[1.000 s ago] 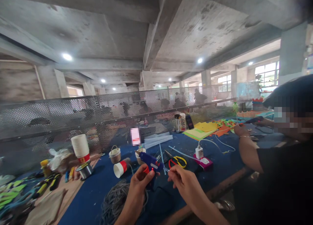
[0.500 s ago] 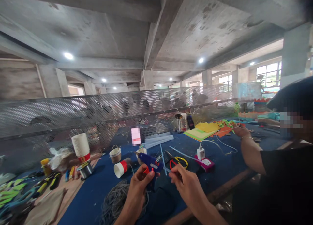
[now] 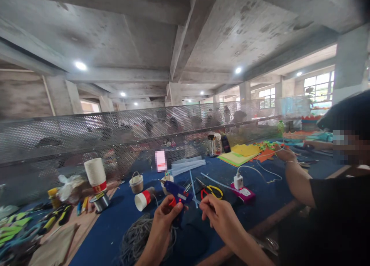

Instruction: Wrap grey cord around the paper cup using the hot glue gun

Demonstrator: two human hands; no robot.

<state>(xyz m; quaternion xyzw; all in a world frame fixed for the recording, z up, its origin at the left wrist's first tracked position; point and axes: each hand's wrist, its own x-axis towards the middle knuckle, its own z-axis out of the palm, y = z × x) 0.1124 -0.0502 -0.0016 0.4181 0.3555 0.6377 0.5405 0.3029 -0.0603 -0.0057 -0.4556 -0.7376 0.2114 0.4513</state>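
My left hand (image 3: 165,219) is wrapped round the handle of a blue hot glue gun (image 3: 173,189), whose nozzle points up and to the left. A small red light glows on its side near my thumb. Behind the gun, my right hand (image 3: 221,216) has its thumb and fingers pinched on the end of a translucent glue stick (image 3: 196,201) that sticks out of the gun's rear. Just past the nozzle stands a small white cup (image 3: 167,179), partly hidden by the gun. Red-and-yellow-handled pliers (image 3: 216,191) lie beyond my right fingers.
A tangle of grey cord (image 3: 135,239) lies beside my left forearm. Paper cups stand stacked (image 3: 95,171), and one cup (image 3: 140,201) lies on its side. Spare glue sticks (image 3: 187,165) lie at the back. A purple power strip (image 3: 245,195) and a co-worker's arm (image 3: 297,181) are to the right.
My hands, the glue gun and the glue stick hold nearly the same position. The view has shifted very slightly, and the co-worker appears a little farther right.
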